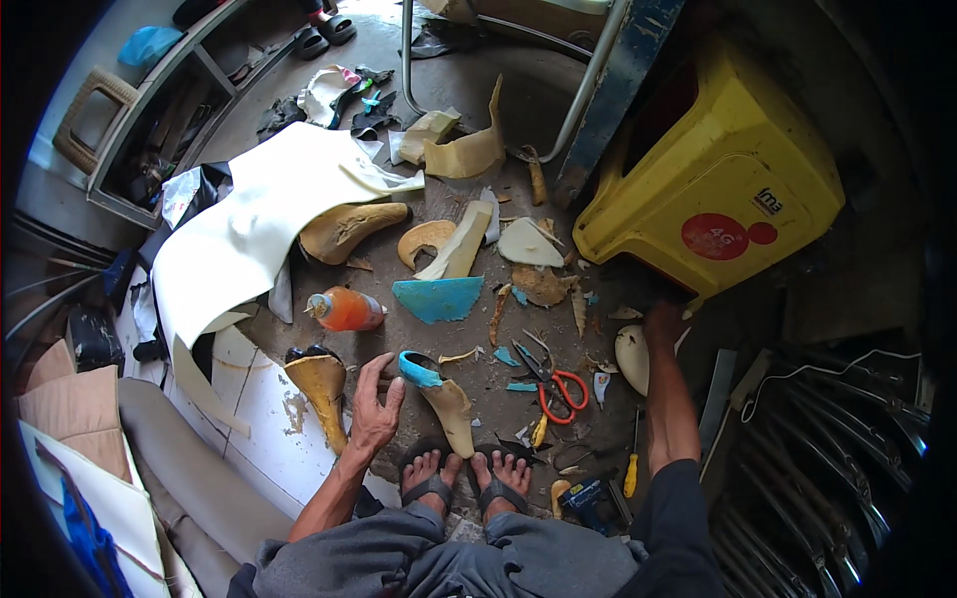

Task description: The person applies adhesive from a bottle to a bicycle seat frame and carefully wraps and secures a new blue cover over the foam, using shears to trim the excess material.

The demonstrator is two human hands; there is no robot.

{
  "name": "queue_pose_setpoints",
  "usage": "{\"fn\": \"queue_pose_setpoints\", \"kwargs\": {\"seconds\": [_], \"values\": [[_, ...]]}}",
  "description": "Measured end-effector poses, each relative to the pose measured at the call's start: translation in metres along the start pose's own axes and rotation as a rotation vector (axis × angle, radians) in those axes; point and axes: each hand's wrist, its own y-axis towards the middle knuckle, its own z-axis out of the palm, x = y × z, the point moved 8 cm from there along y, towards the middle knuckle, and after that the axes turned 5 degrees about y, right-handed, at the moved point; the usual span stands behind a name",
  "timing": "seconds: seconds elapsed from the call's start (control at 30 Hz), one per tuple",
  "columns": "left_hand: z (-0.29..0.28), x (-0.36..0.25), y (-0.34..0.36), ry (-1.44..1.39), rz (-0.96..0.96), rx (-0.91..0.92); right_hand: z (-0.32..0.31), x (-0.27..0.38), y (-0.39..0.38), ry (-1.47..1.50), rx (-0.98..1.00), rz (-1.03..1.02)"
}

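My left hand (376, 409) is open, its thumb and fingers apart, just left of a tapered tan piece (449, 409) with a blue rim round its hollow top. That piece stands between me and the floor scraps, its narrow end by my sandalled feet. A similar tan tapered piece (319, 394) with a dark top lies left of the hand. My right hand (663, 324) reaches down beside a rounded cream piece (632, 359), below the yellow plastic stool. Its fingers are in shadow, and I cannot tell whether they grip anything. Red-handled scissors (561, 395) lie between the hands.
A bottle of orange liquid (351, 309) stands left of a blue offcut (439, 299). Large white sheeting (239, 209) spreads at the left. The tipped yellow stool (748, 189) fills the far right. A yellow-handled screwdriver (631, 473) and dark metal tubes (817, 498) lie near right.
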Motion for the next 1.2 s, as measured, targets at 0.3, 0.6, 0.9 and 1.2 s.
{"fn": "queue_pose_setpoints", "kwargs": {"seconds": [0.3, 0.6, 0.9, 1.2], "values": [[-0.018, -0.041, 0.008, -0.018, 0.051, -0.112, -0.057, 0.05, -0.12, 1.204, -0.08, -0.143], [0.042, -0.104, 0.026, -0.48, -0.017, 0.329, -0.088, 0.152, -0.243, 1.855, 0.505, -0.302], [0.067, -0.091, 0.018, -0.66, -0.248, 0.474, -0.106, 0.174, -0.286, 1.795, 0.695, -0.337], [0.058, -0.081, 0.013, -0.716, -0.3, 0.339, -0.099, 0.165, -0.281, 1.868, 0.618, -0.237]]}}
